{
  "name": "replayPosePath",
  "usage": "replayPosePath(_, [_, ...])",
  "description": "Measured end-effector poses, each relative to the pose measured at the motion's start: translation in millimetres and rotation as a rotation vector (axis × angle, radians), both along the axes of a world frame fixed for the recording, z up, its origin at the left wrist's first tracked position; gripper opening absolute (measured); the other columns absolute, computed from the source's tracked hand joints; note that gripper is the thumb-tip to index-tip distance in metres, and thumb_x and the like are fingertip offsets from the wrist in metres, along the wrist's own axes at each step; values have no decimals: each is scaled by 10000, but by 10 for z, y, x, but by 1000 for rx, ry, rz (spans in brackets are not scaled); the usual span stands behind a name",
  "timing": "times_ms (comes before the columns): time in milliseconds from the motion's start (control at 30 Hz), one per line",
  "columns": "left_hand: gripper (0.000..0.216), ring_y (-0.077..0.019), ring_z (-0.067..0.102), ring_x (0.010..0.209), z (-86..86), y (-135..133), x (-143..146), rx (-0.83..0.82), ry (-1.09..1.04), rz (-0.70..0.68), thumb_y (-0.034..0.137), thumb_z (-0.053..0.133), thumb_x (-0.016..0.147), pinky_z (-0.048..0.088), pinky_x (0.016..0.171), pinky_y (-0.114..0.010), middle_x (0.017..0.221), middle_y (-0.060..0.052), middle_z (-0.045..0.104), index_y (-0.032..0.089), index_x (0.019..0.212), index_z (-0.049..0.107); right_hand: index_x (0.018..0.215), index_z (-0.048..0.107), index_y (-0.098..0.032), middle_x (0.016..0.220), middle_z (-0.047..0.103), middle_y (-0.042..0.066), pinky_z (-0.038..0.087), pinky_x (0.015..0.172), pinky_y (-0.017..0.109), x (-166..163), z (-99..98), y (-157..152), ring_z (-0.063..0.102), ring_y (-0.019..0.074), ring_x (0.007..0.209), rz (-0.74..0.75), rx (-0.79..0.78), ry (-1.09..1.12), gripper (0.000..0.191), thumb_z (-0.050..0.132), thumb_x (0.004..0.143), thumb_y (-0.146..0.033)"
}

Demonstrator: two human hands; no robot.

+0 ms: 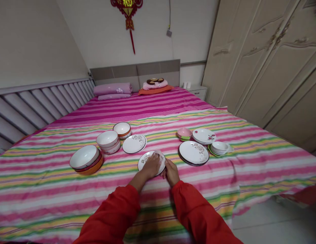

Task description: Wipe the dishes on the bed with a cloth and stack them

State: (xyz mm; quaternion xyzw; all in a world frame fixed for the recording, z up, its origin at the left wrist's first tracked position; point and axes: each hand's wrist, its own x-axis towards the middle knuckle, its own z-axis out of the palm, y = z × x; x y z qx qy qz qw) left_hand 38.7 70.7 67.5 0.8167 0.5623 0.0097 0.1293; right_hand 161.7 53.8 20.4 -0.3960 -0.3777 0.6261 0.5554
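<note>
A white plate [142,162] with a dark rim and a leaf pattern lies in front of me on the striped sheet. My left hand [151,165] is over its face, its fingers closed on a pale cloth [160,156] that is partly hidden. At the plate's right edge, my right hand [172,172] pinches the rim between thumb and fingers. Just behind is a small pile of similar plates [133,144]. To the right of my right hand sits a stack of larger dark-rimmed plates [192,152].
Stacked bowls stand at left: wide bowls [84,157], white bowls [107,139] and an orange-sided bowl [122,128]. Right are a pink bowl [184,132], flowered plates [204,136] and small white dishes [220,146]. Folded bedding [113,89] lies by the headboard; a wardrobe [264,61] stands right.
</note>
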Motion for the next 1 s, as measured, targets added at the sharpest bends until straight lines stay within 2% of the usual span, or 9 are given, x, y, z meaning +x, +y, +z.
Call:
replayPosePath(133, [489, -225, 255, 1411, -4, -261, 59, -12, -58, -97, 321, 237, 976, 225, 1156, -423, 1491, -156, 347, 99, 1371, 422, 903, 610, -144, 381, 518, -67, 290, 265, 202, 9, 18, -18, 410, 95, 248, -28, 2, -2, 490, 582, 734, -604])
replayPosePath(233, [488, -204, 292, 1398, -1, -542, -140, -39, -132, -174, 346, 220, 980, 247, 1145, -436, 1487, -128, 364, 156, 1383, 418, 925, 617, -139, 389, 497, -81, 253, 257, 190, 5, 40, -42, 385, 79, 241, -31, 18, -8, 487, 585, 738, -588])
replayPosePath(333, [494, -202, 287, 1400, 9, -715, -439, -34, -66, -160, 354, 228, 975, 233, 1148, -434, 1480, -123, 381, 165, 1391, 414, 1038, 616, -110, 376, 493, -76, 245, 259, 185, -6, 53, -54, 407, 91, 251, -23, 24, -20, 569, 585, 735, -591])
replayPosePath(433, [484, -237, 269, 1407, 42, -673, -693, -1, 74, -79, 308, 262, 958, 210, 1150, -459, 1478, -138, 381, 143, 1381, 429, 1107, 602, -83, 352, 495, -65, 264, 266, 182, -9, 51, -56, 433, 105, 266, -9, 24, -31, 627, 573, 743, -593])
replayPosePath(533, [491, -275, 248, 1411, 81, -458, -779, 7, 150, 20, 266, 285, 943, 190, 1149, -491, 1484, -172, 355, 107, 1390, 412, 1110, 603, -84, 348, 516, -50, 262, 270, 177, -5, 38, -54, 422, 101, 260, 13, 31, -42, 617, 560, 759, -589])
replayPosePath(667, [504, -305, 209, 1419, 73, -113, -571, 0, 97, 79, 249, 293, 939, 179, 1140, -526, 1499, -196, 311, 85, 1410, 368, 1076, 610, -95, 341, 517, -47, 264, 273, 178, -8, 16, -38, 423, 104, 257, 12, 20, -36, 582, 569, 757, -580])
replayPosePath(800, [510, -287, 189, 1427, 17, 61, -197, -19, 29, 19, 284, 252, 959, 205, 1137, -502, 1510, -186, 292, 87, 1421, 341, 988, 612, -117, 333, 516, -44, 261, 271, 183, -14, -10, -11, 442, 116, 263, -4, -4, -25, 523, 580, 738, -575])
replayPosePath(900, [512, -254, 199, 1427, -6, -11, -23, -22, -1, -48, 323, 240, 970, 189, 1156, -449, 1504, -169, 317, 89, 1407, 370, 866, 598, -151, 337, 525, -40, 254, 271, 192, -8, -21, -3, 429, 114, 256, -4, -9, -27, 433, 578, 735, -563])
replayPosePath(1000, [492, -224, 231, 1420, -24, -234, -39, -33, -51, -134, 328, 234, 974, 198, 1159, -429, 1491, -144, 354, 120, 1380, 420, 837, 588, -170, 357, 526, -55, 259, 272, 205, -2, -14, -12, 426, 114, 258, -8, -7, -22, 384, 587, 732, -539])
